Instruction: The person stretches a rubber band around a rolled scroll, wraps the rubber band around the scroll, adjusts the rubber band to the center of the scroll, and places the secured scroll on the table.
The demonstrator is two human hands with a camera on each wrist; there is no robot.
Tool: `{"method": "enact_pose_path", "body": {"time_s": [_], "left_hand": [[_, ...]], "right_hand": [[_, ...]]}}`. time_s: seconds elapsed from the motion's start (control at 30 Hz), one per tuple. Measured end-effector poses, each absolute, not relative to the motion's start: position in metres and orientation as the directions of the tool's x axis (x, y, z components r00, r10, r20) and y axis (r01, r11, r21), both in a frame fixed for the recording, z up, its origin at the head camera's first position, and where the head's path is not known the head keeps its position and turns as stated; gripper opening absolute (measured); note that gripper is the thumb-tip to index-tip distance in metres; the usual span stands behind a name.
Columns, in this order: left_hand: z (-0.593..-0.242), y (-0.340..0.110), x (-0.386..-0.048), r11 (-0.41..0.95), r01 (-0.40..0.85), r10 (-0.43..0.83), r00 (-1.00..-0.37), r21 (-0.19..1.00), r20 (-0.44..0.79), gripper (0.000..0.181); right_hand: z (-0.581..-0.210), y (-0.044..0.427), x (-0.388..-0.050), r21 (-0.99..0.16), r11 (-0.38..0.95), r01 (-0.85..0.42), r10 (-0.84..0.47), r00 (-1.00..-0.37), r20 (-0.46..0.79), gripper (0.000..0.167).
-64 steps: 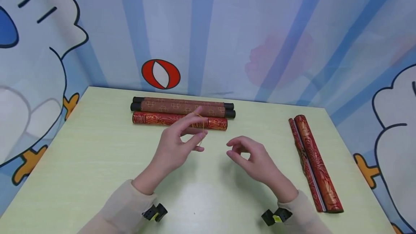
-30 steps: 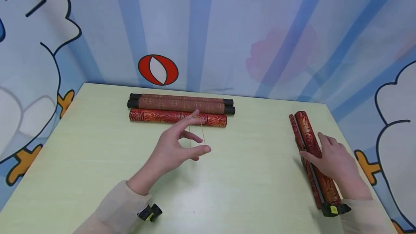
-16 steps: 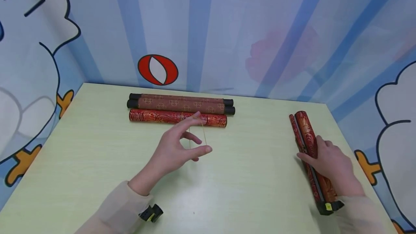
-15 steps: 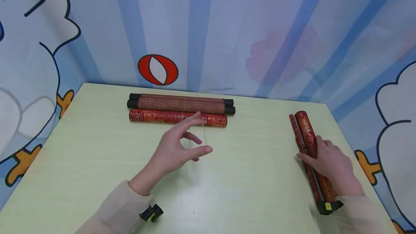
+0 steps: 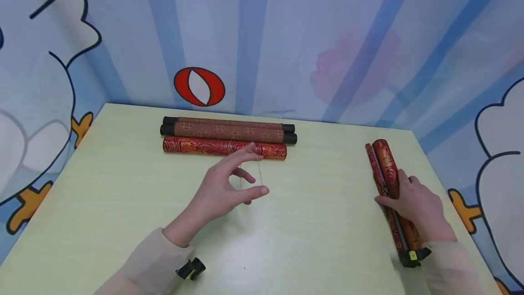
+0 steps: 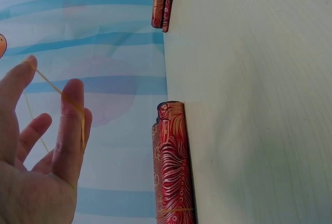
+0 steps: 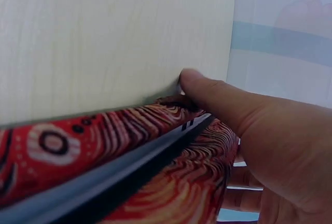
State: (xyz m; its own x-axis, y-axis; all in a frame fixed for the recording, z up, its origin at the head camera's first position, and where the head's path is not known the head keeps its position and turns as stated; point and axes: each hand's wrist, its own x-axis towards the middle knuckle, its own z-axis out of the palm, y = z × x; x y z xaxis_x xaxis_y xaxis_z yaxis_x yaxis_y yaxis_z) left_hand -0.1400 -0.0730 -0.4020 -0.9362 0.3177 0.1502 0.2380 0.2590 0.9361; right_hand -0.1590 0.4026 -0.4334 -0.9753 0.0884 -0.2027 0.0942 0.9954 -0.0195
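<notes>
A thin yellow rubber band (image 6: 47,80) is stretched over the spread fingers and thumb of my left hand (image 5: 223,188), which hovers above the table in front of the rolls at the back. At the right, my right hand (image 5: 421,206) grips a red patterned scroll (image 5: 386,158), partly rolled from both sides, thumb on the near-left side and fingers over the far side. In the right wrist view, the thumb of my right hand (image 7: 280,141) presses the thinner roll (image 7: 104,136), and a pale strip shows between the two rolls.
Two brown rolls with black ends (image 5: 229,132) lie side by side at the table's back, touching or nearly touching a red patterned roll (image 5: 196,145) in front. A band circles that red roll in the left wrist view. A printed cloth (image 5: 278,44) stands behind the table (image 5: 123,195).
My right hand has moved from the middle to the right and has taken hold of the red scroll. My left thumb has spread from the fingers, stretching the band.
</notes>
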Motion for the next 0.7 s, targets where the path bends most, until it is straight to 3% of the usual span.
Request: {"method": "enact_pose_path", "body": {"time_s": [0.33, 0.7], "left_hand": [[-0.4028, -0.0726, -0.1388, 0.271, 0.225, 0.314, -0.940, 0.936, 0.135, 0.060], [-0.4055, -0.0738, -0.1386, 0.279, 0.266, 0.329, -0.929, 0.923, 0.169, 0.058]], "right_hand": [[-0.4314, 0.4039, -0.1616, -0.059, 0.997, 0.049, 0.036, -0.977, -0.209, 0.104], [-0.4269, 0.4082, -0.1613, -0.068, 0.998, -0.010, -0.026, -0.970, -0.243, 0.100]]}}
